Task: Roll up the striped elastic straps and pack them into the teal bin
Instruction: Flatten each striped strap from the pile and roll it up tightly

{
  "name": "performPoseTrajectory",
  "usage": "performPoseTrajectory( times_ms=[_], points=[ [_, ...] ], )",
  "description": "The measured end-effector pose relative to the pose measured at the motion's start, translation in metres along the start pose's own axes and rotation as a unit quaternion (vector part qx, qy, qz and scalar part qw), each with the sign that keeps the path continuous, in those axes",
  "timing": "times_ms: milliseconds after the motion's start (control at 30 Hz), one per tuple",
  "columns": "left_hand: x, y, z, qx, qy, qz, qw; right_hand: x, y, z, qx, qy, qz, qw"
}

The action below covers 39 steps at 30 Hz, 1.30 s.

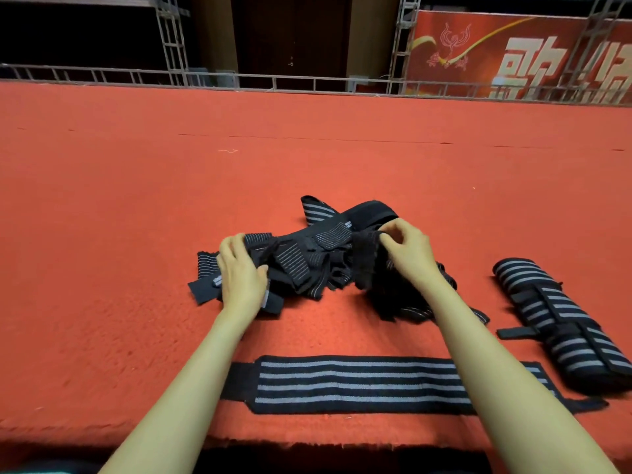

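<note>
Left hand (239, 271) grips, right hand (407, 251) pinches the strap pile (307, 261); flat strap (342, 384) nearer, rolled straps (554, 319) right

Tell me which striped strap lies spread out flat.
The long strap nearest the person; the others sit tangled in the pile or wound into the rolled bundle at right.

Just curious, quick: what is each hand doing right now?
Left hand: grips the tangled strap pile.
Right hand: pinches a black strap end.
</note>
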<state>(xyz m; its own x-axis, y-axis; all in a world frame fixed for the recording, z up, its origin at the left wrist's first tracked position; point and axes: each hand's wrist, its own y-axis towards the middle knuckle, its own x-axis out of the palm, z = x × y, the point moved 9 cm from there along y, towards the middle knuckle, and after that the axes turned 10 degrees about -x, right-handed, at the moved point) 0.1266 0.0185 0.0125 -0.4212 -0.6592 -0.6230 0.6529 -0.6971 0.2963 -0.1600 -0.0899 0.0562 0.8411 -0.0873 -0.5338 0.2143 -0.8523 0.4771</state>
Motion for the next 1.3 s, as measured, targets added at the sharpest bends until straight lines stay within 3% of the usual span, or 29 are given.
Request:
performPoseTrajectory(
  times_ms=[67,233,333,500,567,700,800,867,1033,1200,1300],
  points=[
    [0.008,-0.015,0.028,0.088,0.008,-0.018,0.996,0.004,-0.002,-0.008,-0.018,0.013,-0.009,1.000],
    [0.019,-0.061,0.093,0.229,-0.105,-0.113,0.961,-0.008,-0.011,-0.036,-0.055,0.001,-0.008,0.998],
    [0.019,-0.090,0.124,0.328,-0.074,-0.068,0.939,-0.012,-0.015,-0.044,-0.034,0.060,-0.010,0.998],
    [0.008,-0.103,0.137,0.383,-0.117,0.016,0.916,-0.013,-0.021,-0.044,-0.009,0.072,-0.045,0.996],
    [0.001,-0.099,0.135,0.347,-0.161,-0.010,0.924,-0.011,-0.026,-0.041,-0.021,0.066,-0.073,0.995],
    [-0.020,-0.075,0.105,0.144,-0.278,-0.027,0.949,0.003,-0.048,-0.027,-0.084,0.014,-0.198,0.976],
    [-0.028,-0.057,0.068,0.030,-0.302,-0.033,0.952,0.019,-0.062,0.009,-0.106,-0.132,-0.286,0.943],
    [-0.032,-0.053,0.050,0.006,-0.306,-0.039,0.951,0.021,-0.063,0.032,-0.106,-0.212,-0.288,0.928],
    [-0.033,-0.061,0.028,-0.033,-0.351,-0.078,0.933,0.016,-0.050,0.047,-0.118,-0.286,-0.182,0.933],
    [-0.024,-0.057,0.008,-0.083,-0.324,-0.080,0.939,-0.013,-0.034,0.027,-0.115,-0.177,0.020,0.977],
    [-0.022,-0.053,-0.002,-0.085,-0.277,-0.080,0.954,-0.044,-0.029,0.004,-0.125,-0.113,0.120,0.978]
  ],
)
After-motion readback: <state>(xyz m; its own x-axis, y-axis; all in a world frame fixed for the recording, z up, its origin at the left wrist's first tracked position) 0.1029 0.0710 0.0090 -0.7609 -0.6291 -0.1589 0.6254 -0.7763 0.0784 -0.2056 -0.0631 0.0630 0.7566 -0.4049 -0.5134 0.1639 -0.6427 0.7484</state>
